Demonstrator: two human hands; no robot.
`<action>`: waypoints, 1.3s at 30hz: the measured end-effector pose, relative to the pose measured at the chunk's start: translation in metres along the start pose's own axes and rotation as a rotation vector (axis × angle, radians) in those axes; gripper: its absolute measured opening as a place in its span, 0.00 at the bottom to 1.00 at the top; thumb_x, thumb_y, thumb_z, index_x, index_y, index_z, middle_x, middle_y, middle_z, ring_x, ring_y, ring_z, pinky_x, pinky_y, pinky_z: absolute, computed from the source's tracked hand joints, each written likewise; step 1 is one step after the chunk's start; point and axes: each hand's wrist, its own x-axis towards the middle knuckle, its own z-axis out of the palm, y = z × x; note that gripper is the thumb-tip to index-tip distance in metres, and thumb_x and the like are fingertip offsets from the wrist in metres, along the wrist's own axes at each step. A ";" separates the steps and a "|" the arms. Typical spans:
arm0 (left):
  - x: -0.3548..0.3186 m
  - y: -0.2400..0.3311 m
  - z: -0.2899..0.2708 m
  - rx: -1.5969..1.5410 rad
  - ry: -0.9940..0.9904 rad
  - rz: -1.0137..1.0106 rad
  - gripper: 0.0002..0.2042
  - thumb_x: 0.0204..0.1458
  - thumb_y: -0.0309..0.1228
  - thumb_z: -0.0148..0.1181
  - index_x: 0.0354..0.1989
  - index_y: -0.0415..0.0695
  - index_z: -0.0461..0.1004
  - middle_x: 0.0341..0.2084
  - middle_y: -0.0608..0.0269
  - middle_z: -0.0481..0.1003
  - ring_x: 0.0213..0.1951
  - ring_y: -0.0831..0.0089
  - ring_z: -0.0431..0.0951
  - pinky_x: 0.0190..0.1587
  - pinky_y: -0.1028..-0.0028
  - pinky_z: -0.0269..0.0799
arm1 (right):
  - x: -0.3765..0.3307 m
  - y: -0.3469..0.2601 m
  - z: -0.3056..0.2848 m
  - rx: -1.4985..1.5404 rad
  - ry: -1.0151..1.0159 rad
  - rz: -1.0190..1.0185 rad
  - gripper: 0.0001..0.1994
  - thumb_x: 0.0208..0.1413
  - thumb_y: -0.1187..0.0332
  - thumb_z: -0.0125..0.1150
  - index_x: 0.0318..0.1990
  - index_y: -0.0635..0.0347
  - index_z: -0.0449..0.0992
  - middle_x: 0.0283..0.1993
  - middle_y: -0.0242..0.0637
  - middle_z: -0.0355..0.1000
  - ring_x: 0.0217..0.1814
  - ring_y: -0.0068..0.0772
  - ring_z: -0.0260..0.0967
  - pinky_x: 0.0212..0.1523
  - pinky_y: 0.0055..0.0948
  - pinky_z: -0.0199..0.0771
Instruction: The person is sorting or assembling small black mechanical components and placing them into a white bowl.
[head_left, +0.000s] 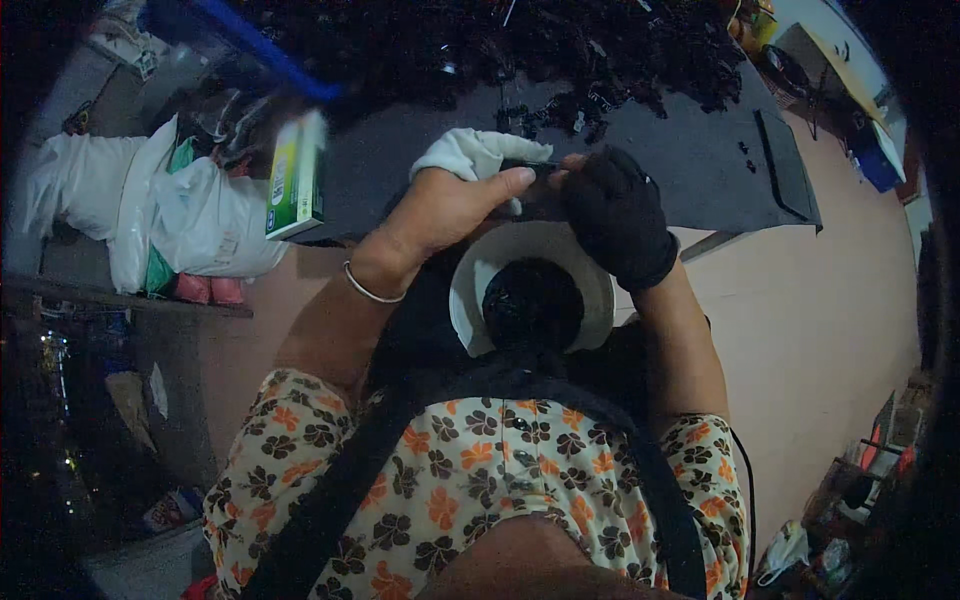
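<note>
1. Nearest, you wear a cream shirt [440, 460] printed with orange and brown flowers, with dark straps [300, 530] over it.
2. In front of your lap is a pale round bowl [465, 305], dark inside.
3. Your left hand [445, 205], bare with a silver bangle [372, 287] at its wrist, pinches a white cloth [465, 152] and a small dark piece [535, 165], thumb on top. The piece is above the bowl's far rim, between your hands.
4. Your right hand [618, 215] wears a black glove, fingers curled in, tips at the piece's right end; whether they grip or only touch it, I cannot tell.
5. Beyond, on the left, a green and yellow box [295, 180] stands near stuffed white bags [215, 220].
6. Farthest, dark small parts [600, 65] heap across the grey table [690, 165].
</note>
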 end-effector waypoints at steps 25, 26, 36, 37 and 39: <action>0.168 -0.008 0.017 1.255 0.217 -0.002 0.12 0.44 0.39 0.57 0.35 0.48 0.75 0.34 0.53 0.75 0.38 0.50 0.74 0.39 0.57 0.70 | -0.019 0.062 0.027 -0.181 -0.200 0.577 0.12 0.43 0.68 0.58 0.38 0.54 0.74 0.36 0.43 0.70 0.37 0.46 0.68 0.38 0.39 0.67; 0.167 -0.010 0.018 1.258 0.216 -0.005 0.12 0.44 0.39 0.57 0.35 0.48 0.75 0.34 0.53 0.75 0.38 0.50 0.74 0.39 0.57 0.70 | -0.017 0.058 0.026 -0.178 -0.200 0.578 0.12 0.43 0.68 0.58 0.38 0.54 0.74 0.36 0.43 0.70 0.37 0.46 0.68 0.38 0.39 0.67; 0.103 -0.028 -0.023 1.094 0.259 0.255 0.11 0.40 0.30 0.54 0.34 0.45 0.76 0.30 0.51 0.74 0.33 0.52 0.74 0.39 0.61 0.71 | -0.013 0.051 0.019 -0.322 -0.163 0.548 0.12 0.44 0.63 0.57 0.36 0.56 0.74 0.33 0.47 0.69 0.34 0.50 0.67 0.35 0.43 0.68; 0.100 -0.035 -0.026 1.078 0.247 0.341 0.11 0.39 0.30 0.55 0.33 0.45 0.76 0.30 0.51 0.74 0.34 0.53 0.74 0.38 0.62 0.71 | -0.013 0.053 0.021 -0.328 -0.120 0.591 0.11 0.45 0.62 0.56 0.35 0.56 0.75 0.32 0.46 0.69 0.34 0.50 0.67 0.35 0.44 0.68; 0.094 -0.036 -0.029 1.069 0.244 0.421 0.11 0.38 0.31 0.56 0.32 0.44 0.76 0.31 0.52 0.74 0.34 0.53 0.75 0.38 0.62 0.71 | -0.010 0.052 0.021 -0.293 -0.150 0.602 0.11 0.45 0.61 0.55 0.33 0.57 0.74 0.32 0.46 0.69 0.34 0.50 0.68 0.35 0.43 0.68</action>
